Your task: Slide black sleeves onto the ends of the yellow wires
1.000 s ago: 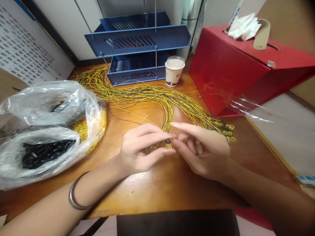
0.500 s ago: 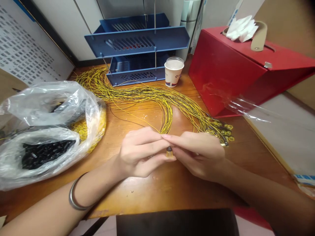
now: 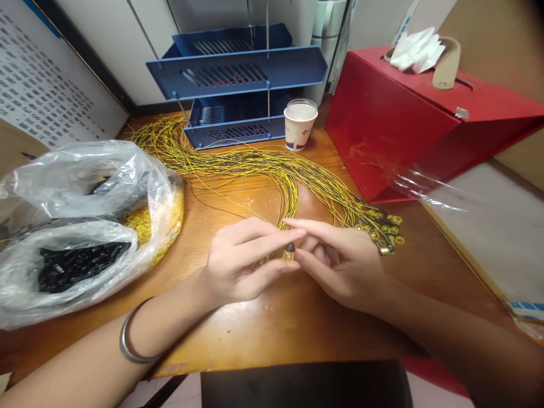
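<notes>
Left hand (image 3: pixel 242 260) pinches cap (image 3: pixel 289 256), centre; right hand (image 3: pixel 346 263) grip unclear. Capped wires (image 3: pixel 325 182) right of centre; loose black parts (image 3: pixel 80 263) left.

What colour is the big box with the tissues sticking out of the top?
The box is red, seen best in the head view.

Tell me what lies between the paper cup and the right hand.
In the head view, a bundle of yellow and dark wires crosses the wooden table between the paper cup and the right hand.
</notes>
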Motion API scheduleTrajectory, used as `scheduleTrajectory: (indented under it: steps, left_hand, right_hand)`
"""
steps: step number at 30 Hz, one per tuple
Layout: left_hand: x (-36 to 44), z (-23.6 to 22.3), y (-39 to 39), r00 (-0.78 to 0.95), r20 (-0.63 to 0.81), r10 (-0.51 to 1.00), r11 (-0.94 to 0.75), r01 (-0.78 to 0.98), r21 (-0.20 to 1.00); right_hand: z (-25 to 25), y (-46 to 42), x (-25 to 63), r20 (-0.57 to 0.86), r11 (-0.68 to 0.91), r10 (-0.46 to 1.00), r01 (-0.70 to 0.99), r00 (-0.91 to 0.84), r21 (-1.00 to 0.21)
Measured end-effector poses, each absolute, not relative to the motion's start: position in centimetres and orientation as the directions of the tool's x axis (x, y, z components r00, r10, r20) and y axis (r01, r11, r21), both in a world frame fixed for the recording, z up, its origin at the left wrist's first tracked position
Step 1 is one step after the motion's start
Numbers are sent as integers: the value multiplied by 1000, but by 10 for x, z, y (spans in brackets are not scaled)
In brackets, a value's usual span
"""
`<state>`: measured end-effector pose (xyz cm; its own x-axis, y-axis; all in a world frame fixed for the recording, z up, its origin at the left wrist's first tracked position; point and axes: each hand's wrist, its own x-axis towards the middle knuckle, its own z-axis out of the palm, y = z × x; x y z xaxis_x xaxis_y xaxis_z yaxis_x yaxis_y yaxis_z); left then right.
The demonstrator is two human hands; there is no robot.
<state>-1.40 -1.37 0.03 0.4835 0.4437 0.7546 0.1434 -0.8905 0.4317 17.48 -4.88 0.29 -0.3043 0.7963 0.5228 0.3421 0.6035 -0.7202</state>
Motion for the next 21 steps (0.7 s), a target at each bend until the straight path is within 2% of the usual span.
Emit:
scheduleTrajectory:
  steps: [5,9,14,21]
  left_hand:
    - [-16,-1,-15,500,732,463,-882,182,434]
    - [-15,-1,-15,504,715,484,-870,192,454]
    - [-13,0,-15,413,761,499,-864,175,472]
    - [-14,0,-16,479,737,477,-877,207,433]
  right_hand:
    - [6,-49,175,415,510,855,363,-310,-779]
    - [6,-48,176,404,526,838,350,-367,-775]
    - [6,-46,175,428,540,831,334,-354,-772]
    - [2,-45,175,420,566,800,308,-429,-764]
